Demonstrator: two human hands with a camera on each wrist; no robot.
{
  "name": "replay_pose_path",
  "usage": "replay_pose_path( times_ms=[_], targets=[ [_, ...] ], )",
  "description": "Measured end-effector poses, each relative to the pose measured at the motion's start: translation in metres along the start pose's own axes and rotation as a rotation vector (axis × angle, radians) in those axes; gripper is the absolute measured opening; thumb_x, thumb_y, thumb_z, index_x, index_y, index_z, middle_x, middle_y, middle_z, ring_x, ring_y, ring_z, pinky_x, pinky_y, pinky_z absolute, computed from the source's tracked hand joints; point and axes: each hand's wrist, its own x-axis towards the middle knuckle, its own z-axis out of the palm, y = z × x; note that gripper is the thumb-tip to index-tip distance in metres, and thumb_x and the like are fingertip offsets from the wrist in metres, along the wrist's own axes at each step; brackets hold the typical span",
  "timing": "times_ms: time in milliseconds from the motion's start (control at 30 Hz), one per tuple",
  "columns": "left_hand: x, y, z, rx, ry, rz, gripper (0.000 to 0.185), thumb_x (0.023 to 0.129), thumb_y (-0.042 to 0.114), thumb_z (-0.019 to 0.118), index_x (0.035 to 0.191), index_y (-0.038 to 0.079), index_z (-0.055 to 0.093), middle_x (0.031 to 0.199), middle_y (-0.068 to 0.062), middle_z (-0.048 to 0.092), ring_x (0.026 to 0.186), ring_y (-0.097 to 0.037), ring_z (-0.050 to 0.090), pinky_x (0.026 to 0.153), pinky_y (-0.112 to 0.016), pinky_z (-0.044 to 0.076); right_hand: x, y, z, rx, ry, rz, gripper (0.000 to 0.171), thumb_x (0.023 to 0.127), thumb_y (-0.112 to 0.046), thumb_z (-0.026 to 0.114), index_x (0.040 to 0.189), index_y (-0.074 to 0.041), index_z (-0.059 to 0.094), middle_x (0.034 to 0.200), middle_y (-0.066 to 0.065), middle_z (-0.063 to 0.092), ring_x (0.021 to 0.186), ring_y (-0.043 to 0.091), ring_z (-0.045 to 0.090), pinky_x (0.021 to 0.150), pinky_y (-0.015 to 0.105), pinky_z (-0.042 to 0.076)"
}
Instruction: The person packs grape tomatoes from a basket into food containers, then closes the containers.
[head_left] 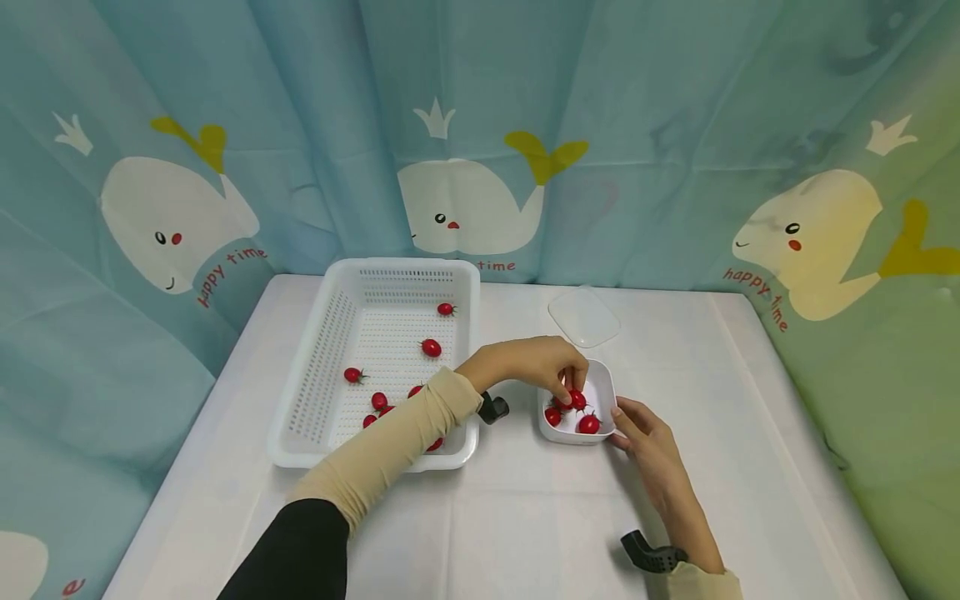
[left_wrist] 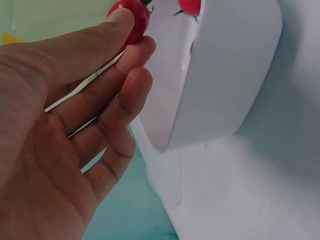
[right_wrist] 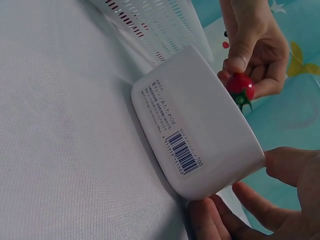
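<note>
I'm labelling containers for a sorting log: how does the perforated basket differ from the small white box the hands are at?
The basket is larger and has perforated walls and floor; the small box is compact with solid walls. The basket's cherry tomatoes lie scattered; the box's few sit close together. No hand touches the basket, while the right hand steadies the box and the left hand pinches a tomato over it. Both are white, open-topped and on the table.
</note>
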Motion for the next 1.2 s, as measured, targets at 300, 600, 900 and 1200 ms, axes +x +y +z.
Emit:
replay_pose_path(
  times_ms=[300,600,900,1200],
  targets=[
    [0.011,-0.001,0.011,0.067,-0.033,-0.050,0.013,0.091,0.015,0.082,0.100,0.014,0.073,0.094,0.005,0.073,0.087,-0.006,0.064,0.078,-0.016,0.049,0.002,0.002,-0.001,0.002,0.005,-0.010,0.055,0.109,-0.031,0.055,0.154,-0.003,0.043,0.157,0.017,0.046,0.113,-0.003,0.058,0.091,0.013,0.054],
    [0.015,0.000,0.019,0.124,-0.055,-0.070,0.014,0.090,0.015,0.082,0.099,0.014,0.072,0.092,0.004,0.070,0.084,-0.006,0.061,0.076,-0.017,0.046,0.002,0.002,-0.001,0.016,0.003,-0.012,0.055,0.109,-0.032,0.055,0.154,-0.002,0.044,0.156,0.017,0.047,0.114,-0.004,0.058,0.092,0.014,0.054],
    [0.016,-0.003,0.022,0.193,-0.040,-0.062,0.012,0.090,0.014,0.082,0.095,0.014,0.072,0.087,0.005,0.065,0.082,-0.006,0.057,0.074,-0.017,0.044,0.002,0.001,0.000,0.030,0.012,-0.026,0.055,0.108,-0.031,0.058,0.152,0.000,0.046,0.145,0.011,0.055,0.111,-0.004,0.059,0.090,0.014,0.055],
    [0.014,0.001,0.021,0.224,-0.054,-0.085,0.012,0.090,0.011,0.081,0.099,0.012,0.073,0.089,0.003,0.066,0.084,-0.007,0.057,0.075,-0.017,0.044,0.001,0.002,0.000,-0.009,0.011,0.009,0.056,0.109,-0.034,0.055,0.154,-0.004,0.044,0.156,0.016,0.047,0.113,-0.003,0.057,0.091,0.011,0.051]
  ],
)
